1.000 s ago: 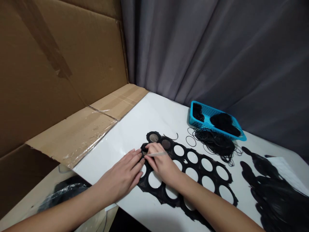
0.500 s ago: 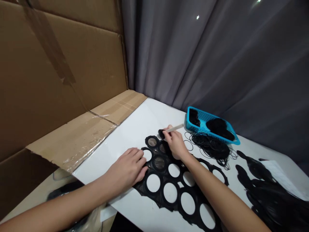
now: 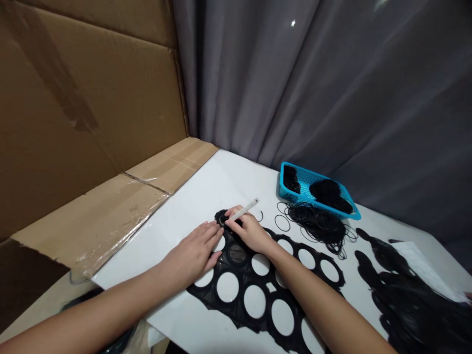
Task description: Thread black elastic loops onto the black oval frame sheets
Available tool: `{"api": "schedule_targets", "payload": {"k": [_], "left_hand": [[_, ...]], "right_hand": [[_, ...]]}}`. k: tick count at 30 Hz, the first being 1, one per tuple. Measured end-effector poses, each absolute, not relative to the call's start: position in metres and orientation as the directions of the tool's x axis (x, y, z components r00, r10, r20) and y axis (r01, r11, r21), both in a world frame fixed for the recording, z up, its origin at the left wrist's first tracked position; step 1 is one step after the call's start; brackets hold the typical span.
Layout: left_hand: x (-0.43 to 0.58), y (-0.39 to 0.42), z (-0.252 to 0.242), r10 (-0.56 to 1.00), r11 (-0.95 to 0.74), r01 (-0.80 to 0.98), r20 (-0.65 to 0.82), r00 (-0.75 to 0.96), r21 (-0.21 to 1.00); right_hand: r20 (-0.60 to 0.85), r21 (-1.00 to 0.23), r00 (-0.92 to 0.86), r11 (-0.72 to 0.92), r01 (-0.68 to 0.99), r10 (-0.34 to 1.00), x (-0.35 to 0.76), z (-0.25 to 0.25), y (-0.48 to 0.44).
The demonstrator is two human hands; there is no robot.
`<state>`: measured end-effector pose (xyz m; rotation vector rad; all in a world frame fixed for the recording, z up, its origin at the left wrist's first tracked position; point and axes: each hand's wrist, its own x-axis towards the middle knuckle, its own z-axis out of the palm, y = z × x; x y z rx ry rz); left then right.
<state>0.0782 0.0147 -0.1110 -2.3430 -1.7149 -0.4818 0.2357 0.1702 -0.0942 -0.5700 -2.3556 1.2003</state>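
A black rubbery sheet [image 3: 245, 275] with rows of round holes lies on the white table. My left hand [image 3: 199, 246] rests palm down on the sheet's left edge, fingers stretched and a little apart. A slim white stick-like tool [image 3: 246, 208] is pinched in my right hand [image 3: 254, 235], tilted with its back end up to the right. Its working end is at the ring in the sheet's far left corner, close to my left fingertips; my fingers partly hide the tip. One nearby circle [image 3: 237, 253] still has a thin dark film across it.
Behind on the right stands a blue basket [image 3: 313, 200] with black pieces inside. A heap of thin black rings [image 3: 319, 223] lies before it. More black sheet scraps [image 3: 416, 300] and white paper [image 3: 424, 268] are at right. Cardboard [image 3: 140, 196] borders the table's left.
My right hand has moved left with the tool, from beyond the sheet's edge to the far corner ring. My left hand stays on the sheet. A black curved strand now shows beyond my right hand.
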Motion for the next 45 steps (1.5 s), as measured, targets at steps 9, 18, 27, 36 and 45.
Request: {"api": "schedule_targets", "payload": {"k": [9,18,27,36,45], "left_hand": [[0.079,0.016,-0.109,0.907,-0.282,0.956,0.346,0.238,0.082],[0.081,0.017,-0.103,0.911,-0.285,0.947,0.348,0.220,0.148],[0.079,0.017,-0.105,0.908,-0.285,0.951,0.352,0.227,0.121],[0.080,0.035,-0.087,0.912,-0.364,0.916,0.265,0.314,0.168],[0.080,0.038,-0.098,0.905,-0.424,0.867,0.163,0.394,0.263]], "right_hand": [[0.208,-0.819,-0.818,0.553,0.154,0.537,0.234,-0.096,0.170],[0.321,-0.518,-0.843,0.825,0.226,0.432,0.231,-0.100,0.151],[0.420,-0.657,-0.487,0.627,0.419,0.766,0.246,-0.090,0.223],[0.351,-0.666,-0.744,0.710,0.228,0.569,0.283,-0.094,0.171],[0.178,-0.832,-0.764,0.510,0.220,0.620,0.283,-0.096,0.170]]}}
